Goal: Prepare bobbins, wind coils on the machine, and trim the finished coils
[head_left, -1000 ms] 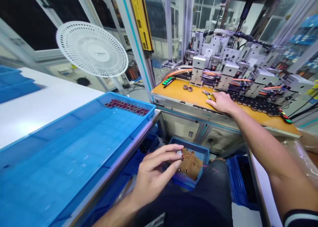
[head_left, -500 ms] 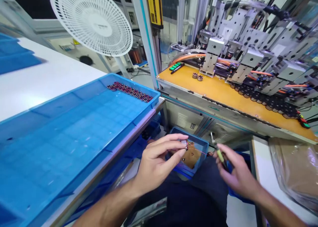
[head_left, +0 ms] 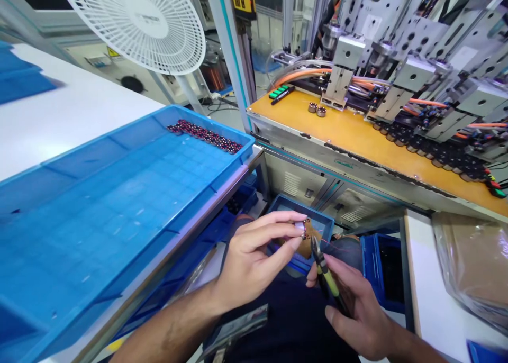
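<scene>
Between the thumb and fingers of my left hand is a small round wound coil part, with thin wires sticking out to its right. My right hand grips a pair of cutting pliers by its yellow-green and black handles. The pliers' jaws point up and left, close beside the coil part; whether they touch a wire I cannot tell. Beneath both hands is a small blue bin with a brown bottom and a few small parts in it, partly hidden by my left hand.
At left a large blue tray holds rows of small dark-red parts. A machine with an orange-yellow table stands ahead, bearing black-topped parts. A white fan is behind the tray. Plastic-wrapped cardboard lies at right.
My right hand has brought the pliers left, from out to the right to close beside the coil part. My left hand keeps its hold, nearly in place. The view has shifted slightly.
</scene>
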Demonstrator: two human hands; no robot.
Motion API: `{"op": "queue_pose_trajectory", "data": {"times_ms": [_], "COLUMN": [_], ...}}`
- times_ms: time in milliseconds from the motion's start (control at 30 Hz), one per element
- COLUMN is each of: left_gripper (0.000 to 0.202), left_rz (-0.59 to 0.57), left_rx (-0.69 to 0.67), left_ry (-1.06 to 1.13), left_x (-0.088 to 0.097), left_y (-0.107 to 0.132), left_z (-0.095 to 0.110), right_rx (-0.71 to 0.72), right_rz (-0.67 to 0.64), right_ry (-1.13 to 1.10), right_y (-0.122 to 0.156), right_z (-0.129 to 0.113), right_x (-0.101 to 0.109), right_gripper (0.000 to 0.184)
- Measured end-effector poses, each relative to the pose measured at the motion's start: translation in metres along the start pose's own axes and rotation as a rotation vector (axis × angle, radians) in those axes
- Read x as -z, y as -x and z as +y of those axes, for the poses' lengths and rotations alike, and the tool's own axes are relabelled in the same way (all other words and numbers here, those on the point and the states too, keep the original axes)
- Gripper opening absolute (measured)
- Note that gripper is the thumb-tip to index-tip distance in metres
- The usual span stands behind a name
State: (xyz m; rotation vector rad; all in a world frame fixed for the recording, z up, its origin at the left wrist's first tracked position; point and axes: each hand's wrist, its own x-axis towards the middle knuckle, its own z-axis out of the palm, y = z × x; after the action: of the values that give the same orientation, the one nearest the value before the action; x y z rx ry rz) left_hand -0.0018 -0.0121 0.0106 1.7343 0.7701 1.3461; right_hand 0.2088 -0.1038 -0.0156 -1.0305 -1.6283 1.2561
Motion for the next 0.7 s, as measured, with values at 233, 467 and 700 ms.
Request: {"op": "queue_pose_trajectory", "data": {"times_ms": [233, 467, 700], "left_gripper": [0.024, 0.026, 0.024], "left_rz": [-0.006, -0.010, -0.036], "left_rx": [0.009, 0.003, -0.014], "left_ry": [0.002, 0.009, -0.004], "left_x": [0.001, -0.001, 0.000], "left_y": [0.002, 0.002, 0.002], "left_z": [0.000, 0.000, -0.001], "right_rx": [0.072, 0.118, -0.043], "right_rz": [0.046, 0.097, 0.117], "right_ry": [-0.040, 0.027, -0.021], "right_y": [-0.010, -0.009, -0.008], "right_z": [-0.006, -0.001, 0.000], "right_x": [-0.005, -0.009, -0.008], "right_gripper": [0.082, 0.076, 0.069]}}
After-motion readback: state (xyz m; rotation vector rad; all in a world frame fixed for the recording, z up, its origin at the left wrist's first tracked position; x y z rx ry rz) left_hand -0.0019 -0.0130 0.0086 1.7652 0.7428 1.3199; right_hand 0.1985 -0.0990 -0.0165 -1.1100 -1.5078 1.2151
